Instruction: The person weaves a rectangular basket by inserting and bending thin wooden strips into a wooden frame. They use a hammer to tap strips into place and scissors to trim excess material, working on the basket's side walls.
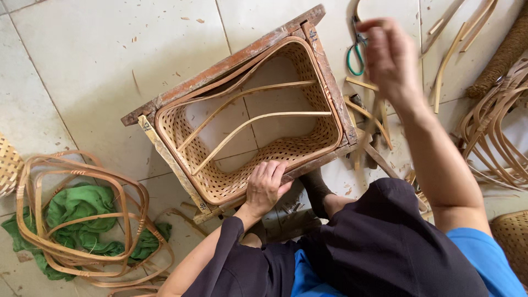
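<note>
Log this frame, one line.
left hand: on basket rim | right hand: raised near scissors | basket in frame

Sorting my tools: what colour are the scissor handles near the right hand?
Green, in the head view: scissors by the right hand.

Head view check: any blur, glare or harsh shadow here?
Head view: the right hand is motion-blurred near the scissors; the left hand and basket are sharp; light is soft and even, no glare on the floor tiles, only faint shadows.
</note>
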A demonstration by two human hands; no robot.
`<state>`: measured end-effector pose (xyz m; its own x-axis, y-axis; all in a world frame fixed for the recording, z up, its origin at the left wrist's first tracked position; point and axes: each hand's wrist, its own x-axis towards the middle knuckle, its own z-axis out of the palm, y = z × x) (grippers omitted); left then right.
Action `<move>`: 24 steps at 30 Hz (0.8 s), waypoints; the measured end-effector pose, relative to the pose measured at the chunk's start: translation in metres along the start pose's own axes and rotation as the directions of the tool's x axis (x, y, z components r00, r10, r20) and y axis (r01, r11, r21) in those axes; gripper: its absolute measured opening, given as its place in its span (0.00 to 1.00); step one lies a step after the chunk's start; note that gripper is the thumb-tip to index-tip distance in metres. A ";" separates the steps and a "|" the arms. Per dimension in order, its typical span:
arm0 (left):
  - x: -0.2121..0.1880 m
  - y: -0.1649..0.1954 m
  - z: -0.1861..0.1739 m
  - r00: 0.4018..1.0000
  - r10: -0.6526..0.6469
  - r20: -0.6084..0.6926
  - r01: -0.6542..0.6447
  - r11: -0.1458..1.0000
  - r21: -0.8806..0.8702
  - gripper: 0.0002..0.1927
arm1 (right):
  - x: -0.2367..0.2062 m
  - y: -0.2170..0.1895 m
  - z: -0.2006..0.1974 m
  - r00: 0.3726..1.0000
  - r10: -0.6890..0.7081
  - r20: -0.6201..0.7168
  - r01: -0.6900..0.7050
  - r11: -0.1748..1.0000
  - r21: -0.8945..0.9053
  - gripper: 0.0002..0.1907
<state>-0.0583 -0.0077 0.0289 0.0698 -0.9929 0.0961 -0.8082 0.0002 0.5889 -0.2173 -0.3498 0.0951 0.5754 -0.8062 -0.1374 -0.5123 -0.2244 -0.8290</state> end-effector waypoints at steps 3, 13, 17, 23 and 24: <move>0.000 -0.001 0.002 1.000 0.018 0.025 -0.018 1.000 0.015 0.33 | 0.008 -0.042 0.058 0.993 -0.059 0.101 0.037 0.978 0.203 0.19; 0.006 0.007 -0.007 0.998 0.002 -0.065 -0.002 1.000 -0.004 0.33 | 0.031 0.097 0.005 1.000 0.009 0.026 0.008 0.816 -0.578 0.23; 0.011 0.009 -0.002 0.999 -0.015 -0.037 0.014 1.000 -0.010 0.32 | 0.010 0.176 0.016 0.989 0.140 0.049 -0.050 0.625 -0.779 0.24; 0.010 0.008 0.002 1.000 -0.020 -0.017 0.020 1.000 0.016 0.31 | -0.005 0.206 0.041 0.986 0.131 0.099 -0.003 0.618 -0.786 0.15; 0.010 0.008 0.002 1.000 -0.017 -0.024 0.018 1.000 0.022 0.31 | -0.006 0.207 0.042 0.991 0.069 0.116 0.052 0.601 -0.798 0.16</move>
<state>-0.0659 -0.0183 0.0329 0.0979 -0.9896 0.1055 -0.8195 -0.0200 0.5727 -0.2999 -0.3679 -0.0984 0.6088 -0.7509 -0.2559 -0.7867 -0.6131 -0.0724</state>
